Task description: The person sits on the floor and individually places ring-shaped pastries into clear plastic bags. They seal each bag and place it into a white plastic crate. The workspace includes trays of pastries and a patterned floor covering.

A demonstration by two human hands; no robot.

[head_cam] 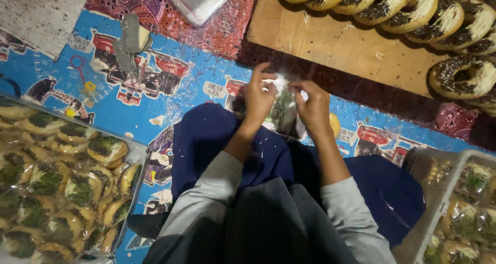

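Observation:
Both my hands meet in front of my knees over a clear plastic wrapper [283,114] with a green-topped doughnut inside it. My left hand [258,96] pinches the wrapper's left edge, my right hand [311,105] pinches its right edge. The wrapper rests on the blue printed mat [175,83]. On the wooden board [336,47] beyond my hands lie several unwrapped doughnuts [460,75] topped with chocolate sprinkles and grated cheese.
A tray [138,155] at my left holds several wrapped doughnuts. A white plastic basket [443,202] at my right holds more. A metal grater [129,42] lies on the mat at the upper left, and a clear plastic box [199,0] sits beyond it.

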